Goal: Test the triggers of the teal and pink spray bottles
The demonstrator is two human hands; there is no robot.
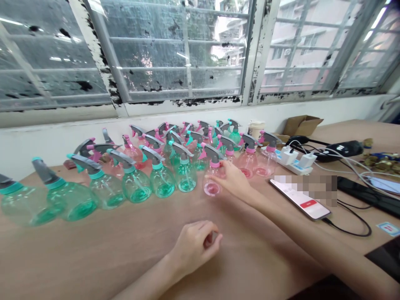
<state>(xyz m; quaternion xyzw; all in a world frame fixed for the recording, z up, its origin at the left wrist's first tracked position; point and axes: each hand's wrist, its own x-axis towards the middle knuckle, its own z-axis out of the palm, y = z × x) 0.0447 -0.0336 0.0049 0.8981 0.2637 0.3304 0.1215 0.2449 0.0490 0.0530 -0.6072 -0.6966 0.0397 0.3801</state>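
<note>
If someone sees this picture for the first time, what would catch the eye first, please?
Most likely the green and pink spray bottles, crowded on the table below the windows. Next, perhaps, the right hand on a pink bottle near the picture's middle. The lit phone, to the right of that hand, may also stand out.

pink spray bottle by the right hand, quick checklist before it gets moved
1. Right hand on the pink spray bottle: ok, thumb and fingers are around its upper body.
2. Bottle upright: ok, the sprayer head is on top.
3. Base resting on the table: cannot tell, it may be slightly raised.
4. Apart from the nearest green bottle on its left: ok, a narrow gap shows.
5. Left hand free: ok, loosely curled with nothing visible in it.
6. Phone apart from the right forearm: ok, tabletop shows between them.
</note>
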